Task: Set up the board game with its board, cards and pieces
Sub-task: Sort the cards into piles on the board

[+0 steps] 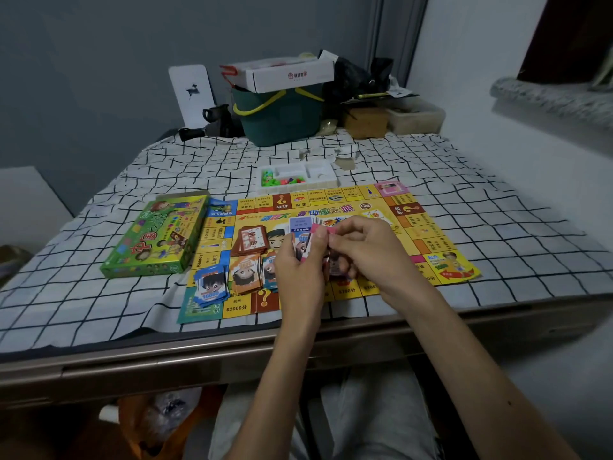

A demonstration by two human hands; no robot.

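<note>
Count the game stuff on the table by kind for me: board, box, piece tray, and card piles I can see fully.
Board: 1
Green box: 1
Piece tray: 1
Card piles in full view: 3, blue, orange, brown
Total: 6
Left out: cards in the left hand and right hand, any piles behind them.

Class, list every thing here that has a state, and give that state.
game board: unfolded flat.
green box: lying flat, left of board.
piece tray: uncovered, pieces inside.
blue card stack: piled on board.
left hand: grips cards.
right hand: pinches pink card.
</note>
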